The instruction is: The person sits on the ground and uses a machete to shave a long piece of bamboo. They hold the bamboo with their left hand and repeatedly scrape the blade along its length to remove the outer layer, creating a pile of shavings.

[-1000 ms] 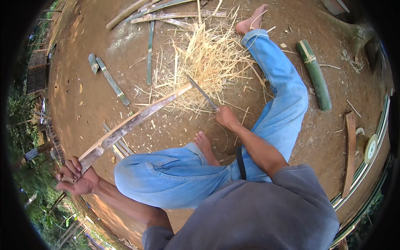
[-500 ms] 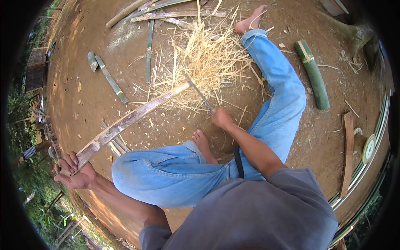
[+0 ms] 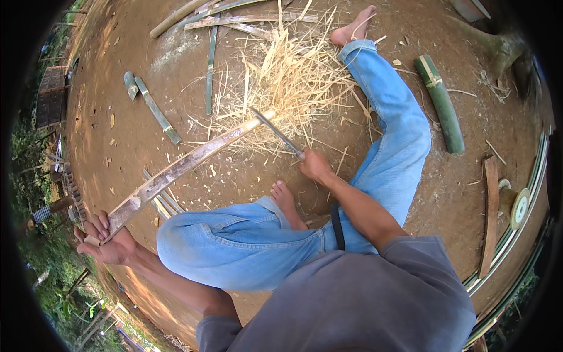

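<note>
My left hand (image 3: 110, 242) is closed round the near end of a long split bamboo strip (image 3: 176, 169), which slants away to the upper right with its pale inner face up. My right hand (image 3: 315, 165) grips the handle of a knife (image 3: 278, 134). The blade lies across the strip just short of its far end, where the wood looks freshly cut and light. Beneath and beyond that end spreads a heap of thin bamboo shavings (image 3: 299, 76). The knife's handle is mostly hidden by my fingers.
Green bamboo pieces (image 3: 157, 111) lie on the dirt at left, and a thick bamboo length (image 3: 440, 105) at right. Split strips (image 3: 252, 23) are piled at the far side. At right lie a brown wooden slat (image 3: 489, 217) and a spool (image 3: 518, 210). My legs frame the work.
The knife has shifted from the strip's far tip a little back along it, so the blade now crosses nearer to me. My left hand has barely moved.
</note>
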The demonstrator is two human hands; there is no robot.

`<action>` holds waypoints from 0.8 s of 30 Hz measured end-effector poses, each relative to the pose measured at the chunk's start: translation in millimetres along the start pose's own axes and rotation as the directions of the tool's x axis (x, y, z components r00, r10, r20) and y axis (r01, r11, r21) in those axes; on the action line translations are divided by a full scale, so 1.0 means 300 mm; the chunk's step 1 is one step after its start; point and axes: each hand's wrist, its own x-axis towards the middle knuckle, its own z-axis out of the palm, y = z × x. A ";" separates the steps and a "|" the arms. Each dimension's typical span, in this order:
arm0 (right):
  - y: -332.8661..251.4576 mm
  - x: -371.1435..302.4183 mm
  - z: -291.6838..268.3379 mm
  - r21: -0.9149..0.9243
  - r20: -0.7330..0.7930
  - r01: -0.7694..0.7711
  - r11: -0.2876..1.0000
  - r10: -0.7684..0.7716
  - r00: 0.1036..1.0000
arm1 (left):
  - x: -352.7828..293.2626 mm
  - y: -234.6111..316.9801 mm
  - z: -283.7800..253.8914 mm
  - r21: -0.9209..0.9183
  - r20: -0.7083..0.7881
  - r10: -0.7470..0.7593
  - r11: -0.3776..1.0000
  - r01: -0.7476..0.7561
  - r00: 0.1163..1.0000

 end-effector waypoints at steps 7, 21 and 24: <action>-0.089 -0.039 -0.034 0.073 0.050 0.111 0.991 -0.115 0.992 | -0.009 0.016 0.051 0.198 -0.347 0.013 0.978 0.060 0.938; -0.116 -0.075 0.010 -0.004 0.009 0.119 0.993 -0.119 0.993 | 0.003 0.015 -0.086 0.137 -0.402 0.009 0.989 0.050 0.915; -0.061 0.000 0.008 0.088 -0.100 0.022 0.996 -0.013 0.995 | 0.006 -0.006 -0.077 0.135 -0.388 -0.001 0.989 0.058 0.922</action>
